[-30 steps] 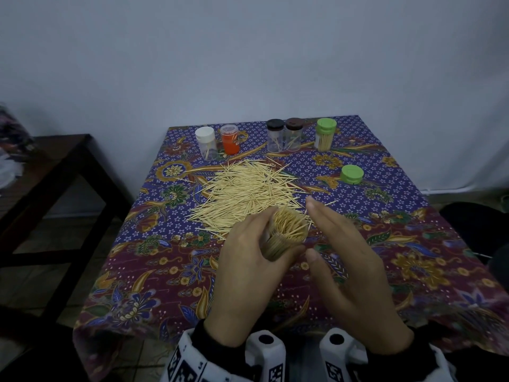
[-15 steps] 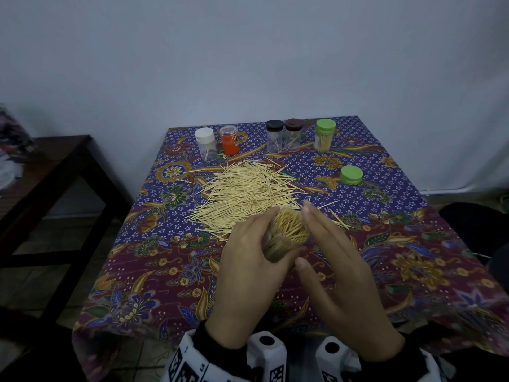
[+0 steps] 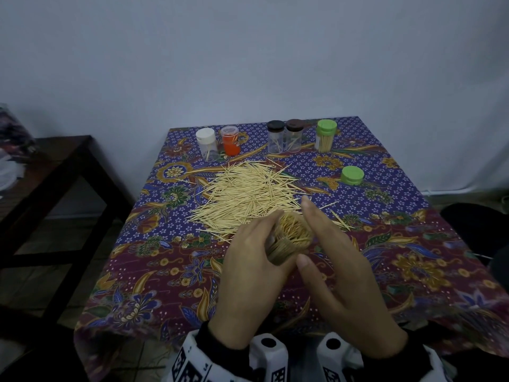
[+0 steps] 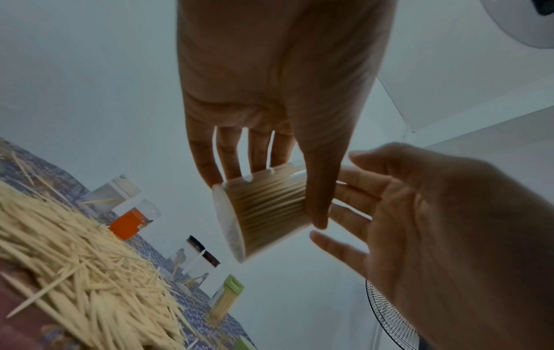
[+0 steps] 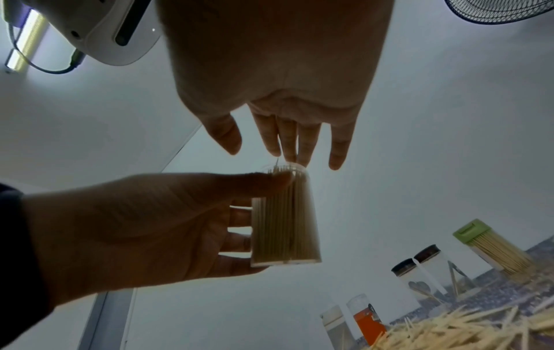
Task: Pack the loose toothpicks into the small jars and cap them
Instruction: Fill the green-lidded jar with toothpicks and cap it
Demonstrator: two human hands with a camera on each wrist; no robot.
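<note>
A clear jar (image 3: 286,239) packed full of toothpicks is held above the near middle of the worktop (image 3: 413,257), uncapped, its open mouth tilted up and away from the person; the left hand (image 3: 253,274) grasps it, thumb along one side and fingers curled round the other; the right hand (image 3: 338,277) is released, its fingers (image 5: 302,144) straight and flat at the jar's mouth, the tips at the toothpick ends; just beyond the hands lies a wide heap of loose toothpicks (image 3: 248,194) on the patterned cloth (image 3: 165,271); a loose green cap (image 3: 352,175) sits to the right of the heap; along the far edge stand a white-capped jar (image 3: 207,144), an orange jar (image 3: 230,143), two dark-capped jars (image 3: 285,135) touching each other, and a green-capped jar (image 3: 325,135) full of toothpicks; a dark side table (image 3: 49,175) stands to the left, apart from the worktop
</note>
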